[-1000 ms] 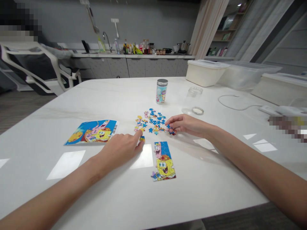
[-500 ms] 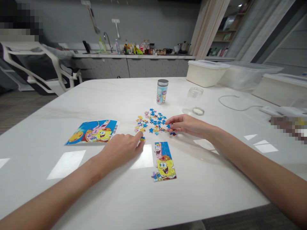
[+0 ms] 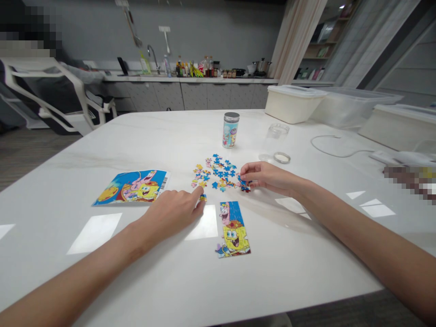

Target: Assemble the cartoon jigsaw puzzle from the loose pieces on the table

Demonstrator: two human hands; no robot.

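Note:
Loose jigsaw puzzle pieces lie scattered in the middle of the white table. At their near left edge, my left hand rests with its fingers curled, its index finger and thumb closed at a small blue and yellow puzzle piece. My right hand is at the right side of the pile, thumb and fingertips pinched at a blue puzzle piece; the fingers partly cover it. Between my forearms lies a joined puzzle section with cartoon figures. Left of the pile is a picture sheet showing similar figures.
A cartoon-printed tin stands behind the pieces. To its right are a clear jar and a round lid. Storage boxes line the back right, with a cable before them. An office chair stands left.
My right hand has shifted slightly to the right, with the blue piece at its fingertips moving toward the pile's right edge. My left hand and the joined section stay in place.

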